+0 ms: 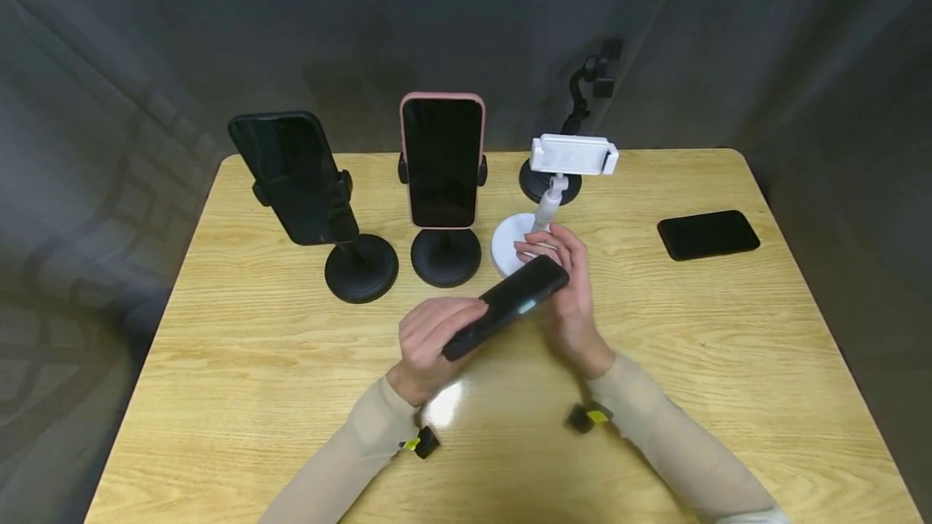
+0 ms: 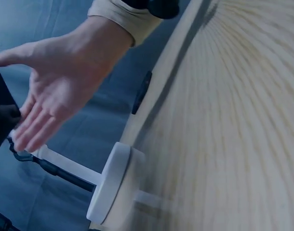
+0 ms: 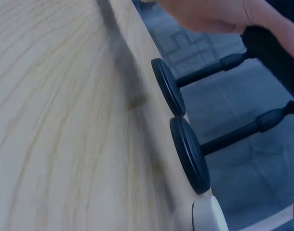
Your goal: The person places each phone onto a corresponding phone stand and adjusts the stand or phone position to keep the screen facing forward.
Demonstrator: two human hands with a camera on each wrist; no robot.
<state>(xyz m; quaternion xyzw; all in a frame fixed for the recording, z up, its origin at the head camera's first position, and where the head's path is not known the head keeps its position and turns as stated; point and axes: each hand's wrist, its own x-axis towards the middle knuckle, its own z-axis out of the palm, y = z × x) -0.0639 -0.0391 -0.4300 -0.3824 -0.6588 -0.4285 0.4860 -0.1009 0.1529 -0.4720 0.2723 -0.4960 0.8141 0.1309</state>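
Observation:
My left hand (image 1: 433,338) grips a black phone (image 1: 506,306) by its near end, fingers lying over the upper side. In the right wrist view, the left thumb runs along the dark phone (image 3: 272,57). My right hand (image 1: 571,297) is at the phone's far end; the left wrist view shows that hand (image 2: 65,82) with extended fingers and its palm exposed. Whether it touches the phone is unclear. Just beyond the right fingers stands a white phone stand (image 1: 573,155) with a round base, its clamp holding nothing.
A black phone sits tilted in a stand (image 1: 362,269) at left. Beside it, a pink-edged phone (image 1: 442,160) stands upright in another black stand (image 1: 446,259). Behind the white stand is a black one (image 1: 575,107). Another black phone (image 1: 709,234) lies on the wooden table (image 1: 728,362) at right.

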